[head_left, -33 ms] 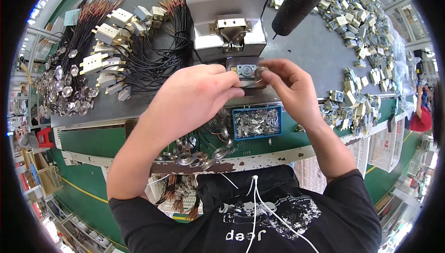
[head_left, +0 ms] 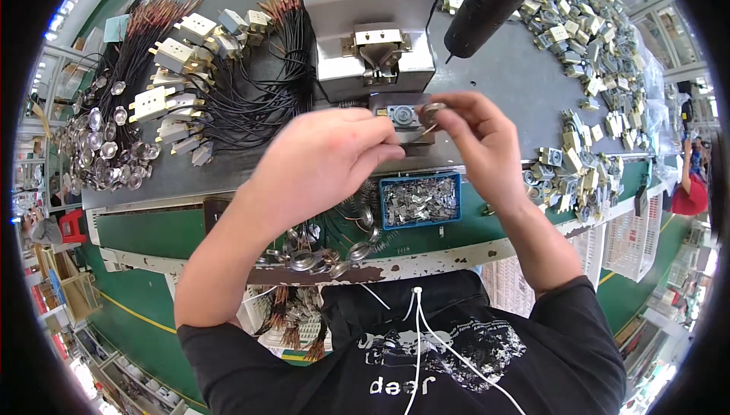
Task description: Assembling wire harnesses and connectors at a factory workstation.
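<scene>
My right hand point(head_left: 475, 128) pinches a small round metal disc point(head_left: 432, 115) with a thin wire between thumb and fingers. Just left of the disc, a pale block with a round grey centre point(head_left: 403, 115) sits on a dark fixture point(head_left: 391, 100) in front of the press. My left hand point(head_left: 334, 145) is closed, its thumb and forefinger tips together at the block's near left side. What those fingertips hold, if anything, is hidden. Behind the fixture stands the silver press point(head_left: 372, 4) with a metal tool head point(head_left: 379, 54).
A blue tray of small metal clips point(head_left: 420, 201) lies below my hands. Left are white blocks with black wires point(head_left: 175, 54) and round metal discs point(head_left: 103, 141). Many loose blocks point(head_left: 570, 31) cover the right side. A thick black tube point(head_left: 494, 8) slants in overhead.
The disc in my right hand has turned more edge-on, and its wire now slants more steeply. My right hand has shifted slightly; my left hand stays nearly in place.
</scene>
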Demonstrator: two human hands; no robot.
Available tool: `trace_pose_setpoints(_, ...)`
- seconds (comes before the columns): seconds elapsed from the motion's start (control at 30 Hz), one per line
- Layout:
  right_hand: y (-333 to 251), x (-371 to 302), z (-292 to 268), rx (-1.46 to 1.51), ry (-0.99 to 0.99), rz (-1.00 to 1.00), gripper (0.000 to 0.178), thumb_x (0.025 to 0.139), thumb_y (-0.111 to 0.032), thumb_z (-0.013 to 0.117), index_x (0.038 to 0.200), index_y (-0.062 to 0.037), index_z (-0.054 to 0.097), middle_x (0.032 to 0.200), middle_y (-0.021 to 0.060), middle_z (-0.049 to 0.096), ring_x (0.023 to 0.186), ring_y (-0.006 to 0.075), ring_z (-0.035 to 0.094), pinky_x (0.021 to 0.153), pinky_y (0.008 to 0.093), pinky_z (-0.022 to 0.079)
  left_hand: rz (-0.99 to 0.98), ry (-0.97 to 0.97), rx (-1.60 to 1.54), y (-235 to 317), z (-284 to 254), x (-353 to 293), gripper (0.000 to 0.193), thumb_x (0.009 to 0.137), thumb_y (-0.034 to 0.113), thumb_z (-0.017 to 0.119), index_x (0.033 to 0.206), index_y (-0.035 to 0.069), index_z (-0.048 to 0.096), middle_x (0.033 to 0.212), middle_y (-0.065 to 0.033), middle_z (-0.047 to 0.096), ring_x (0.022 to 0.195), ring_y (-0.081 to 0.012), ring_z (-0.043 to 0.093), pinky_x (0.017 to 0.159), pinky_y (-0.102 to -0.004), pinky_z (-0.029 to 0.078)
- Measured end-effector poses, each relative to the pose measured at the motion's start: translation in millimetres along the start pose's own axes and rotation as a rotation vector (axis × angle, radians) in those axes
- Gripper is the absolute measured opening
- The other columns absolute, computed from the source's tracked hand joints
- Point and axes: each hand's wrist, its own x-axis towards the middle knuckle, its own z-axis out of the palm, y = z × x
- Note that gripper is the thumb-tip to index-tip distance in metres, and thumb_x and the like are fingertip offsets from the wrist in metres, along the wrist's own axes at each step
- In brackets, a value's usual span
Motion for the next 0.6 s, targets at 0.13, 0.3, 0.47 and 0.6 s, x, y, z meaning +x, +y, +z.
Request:
trace_pose_setpoints(0.13,1,-9,11,0.815,0.005,0.129,0.023,0.107,-0.01,0.053,0.126,0.002,0.057,0.114,0.0164,0.07,0.104,0.0195,0.066,0.095,0.0323,0.051,0.048,0.063,-0.116,-20,18,2,0.01,0.089,0.012,0.069,0.095,0.004,0.067,0.085,-0.0124,0.067,0.08,-0.0331,0.067,0.071,-0.0427,0.054)
trace_pose_setpoints(0.3,-12,16,-16,0.154,-0.339,0.102,0.021,0.106,-0.01,0.055,0.121,0.0029,0.06,0.102,0.0071,0.067,0.097,0.0133,0.063,0.09,0.0297,0.051,0.154,0.076,0.329,-12,2,-5,0.015,0.084,0.006,0.069,0.099,0.007,0.067,0.084,-0.0086,0.062,0.081,-0.0261,0.063,0.073,-0.0383,0.052)
trace_pose_setpoints(0.47,-22,19,-16,-0.104,-0.552,0.24,0.026,0.102,-0.008,0.064,0.126,0.0024,0.062,0.105,0.0039,0.068,0.097,0.0101,0.064,0.089,0.0295,0.054,0.198,0.053,0.412,-7,2,-11,0.019,0.081,0.006,0.068,0.099,0.008,0.067,0.088,-0.0061,0.061,0.082,-0.026,0.063,0.074,-0.0379,0.052)
trace_pose_setpoints(0.6,-7,-9,-15,0.008,-0.37,0.221,0.041,0.097,-0.002,0.069,0.136,0.002,0.06,0.115,0.0082,0.07,0.105,0.0132,0.067,0.088,0.0287,0.057,0.153,0.133,0.217,-6,15,-13,0.016,0.082,0.01,0.073,0.097,0.008,0.068,0.083,-0.006,0.06,0.08,-0.0265,0.064,0.072,-0.0377,0.052)
